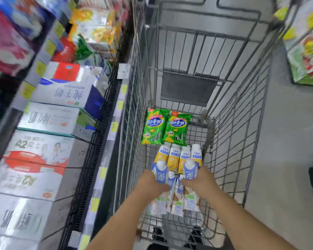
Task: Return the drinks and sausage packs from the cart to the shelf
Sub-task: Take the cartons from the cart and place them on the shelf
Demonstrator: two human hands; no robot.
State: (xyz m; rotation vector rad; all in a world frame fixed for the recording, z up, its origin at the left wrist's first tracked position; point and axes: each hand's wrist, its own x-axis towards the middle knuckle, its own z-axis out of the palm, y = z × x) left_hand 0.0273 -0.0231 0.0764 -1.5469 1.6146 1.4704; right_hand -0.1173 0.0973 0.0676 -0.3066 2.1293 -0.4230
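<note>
Inside the wire cart (229,123) lie two green sausage packs (166,129) at the far end, then a row of several yellow drink bottles (179,157), then blue-and-white drink cartons (177,197) nearest me. My left hand (150,184) grips one blue-and-white carton (159,172) raised above the rest. My right hand (199,181) grips another blue-and-white carton (190,168), also lifted with its white cap up. Two more cartons lie between my hands on the cart floor.
A shelf (98,141) runs along the left, stacked with white milk boxes (43,154) and yellow price tags on its edge. Boxed goods (307,51) stand at the right across the grey floor. The cart's folded child seat (188,89) stands at its far end.
</note>
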